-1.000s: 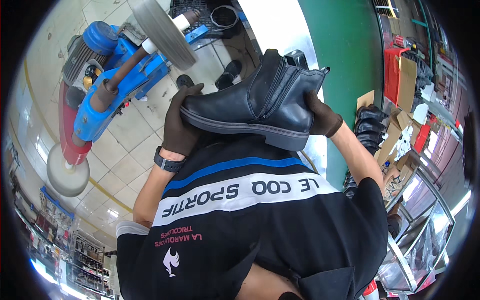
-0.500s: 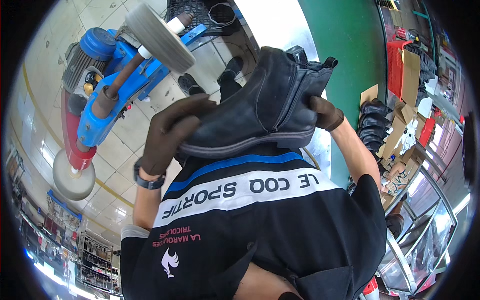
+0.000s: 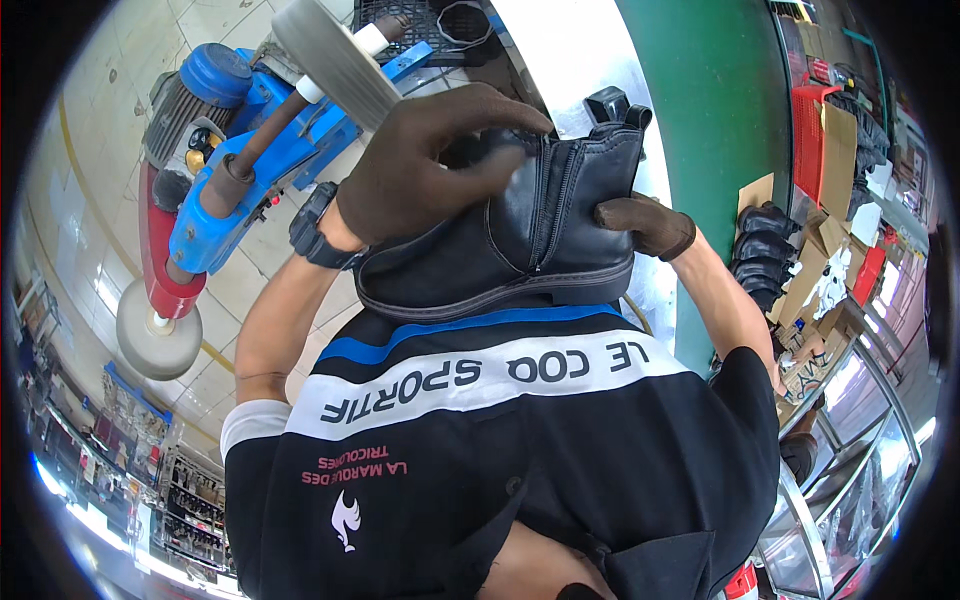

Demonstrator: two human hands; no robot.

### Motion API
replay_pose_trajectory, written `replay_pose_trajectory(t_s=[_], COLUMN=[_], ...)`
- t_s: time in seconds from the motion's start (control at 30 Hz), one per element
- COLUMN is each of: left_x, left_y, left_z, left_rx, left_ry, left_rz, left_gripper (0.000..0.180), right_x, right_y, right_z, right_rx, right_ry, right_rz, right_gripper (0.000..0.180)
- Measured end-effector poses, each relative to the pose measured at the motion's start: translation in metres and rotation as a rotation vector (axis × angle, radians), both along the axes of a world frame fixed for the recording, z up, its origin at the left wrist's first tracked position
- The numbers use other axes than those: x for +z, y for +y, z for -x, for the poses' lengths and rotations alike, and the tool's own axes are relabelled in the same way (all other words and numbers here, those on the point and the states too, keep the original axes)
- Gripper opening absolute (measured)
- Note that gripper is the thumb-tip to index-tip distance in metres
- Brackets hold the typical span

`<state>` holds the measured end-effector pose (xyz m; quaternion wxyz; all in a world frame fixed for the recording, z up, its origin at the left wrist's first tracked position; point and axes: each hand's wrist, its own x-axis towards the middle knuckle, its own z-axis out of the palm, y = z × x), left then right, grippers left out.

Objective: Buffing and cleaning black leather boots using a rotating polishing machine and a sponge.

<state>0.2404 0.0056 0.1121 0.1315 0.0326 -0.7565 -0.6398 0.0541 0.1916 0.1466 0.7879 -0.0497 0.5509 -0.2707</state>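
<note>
A black ankle boot (image 3: 440, 270) with a side zipper (image 3: 555, 205) lies sideways in front of my chest, toe to the left and heel to the right. My right hand (image 3: 650, 225), in a brown glove, grips the back of the boot above the heel, its thumb on the near side. Over the instep, my gloved left hand (image 3: 440, 155) has thumb and forefinger apart, pointing toward the top of the zipper and covering part of the boot's upper. Another black piece juts up behind the shaft; whether it belongs to this boot, I cannot tell.
At left stands a blue machine (image 3: 225, 185) with a motor and pale buffing wheels (image 3: 335, 60). A green work surface (image 3: 695, 100) with a white edge runs along the right. Beyond it are several black boots (image 3: 765, 250), cardboard boxes and a red basket (image 3: 812, 140).
My left hand has moved from the boot's toe up and right, over the instep toward the zipper. The right hand keeps its hold at the back, and the boot has shifted only slightly.
</note>
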Motion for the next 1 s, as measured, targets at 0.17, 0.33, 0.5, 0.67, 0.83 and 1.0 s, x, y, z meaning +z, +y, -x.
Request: replay_pose_trajectory(t_s=[0.17,0.33,0.5,0.67,0.83,1.0], left_x=[0.011,0.012,-0.001,-0.006,-0.015,-0.031], left_y=[0.002,0.008,0.013,0.021,0.013,-0.004], left_z=[0.003,0.003,0.002,0.001,0.002,0.008], left_rx=[-0.024,0.045,0.082,0.073,-0.171,-0.175], left_ry=[-0.04,-0.006,0.0,-0.088,0.012,-0.324], left_rz=[0.006,0.084,0.103,-0.355,-0.326,-0.566], left_gripper=[0.046,0.055,0.053,0.078,0.093,0.071], right_x=[-0.003,0.0,0.004,0.001,-0.044,-0.071], right_y=[0.007,0.009,0.011,0.013,0.028,0.051], right_z=[0.001,-0.004,-0.004,0.009,0.04,0.099], right_rx=[-0.033,0.049,0.11,0.17,0.181,-0.03], right_ry=[-0.003,0.15,0.175,0.186,-0.26,0.729], right_rz=[-0.025,-0.042,0.034,-0.048,0.652,0.164], right_gripper=[0.075,0.072,0.073,0.077,0.071,0.044])
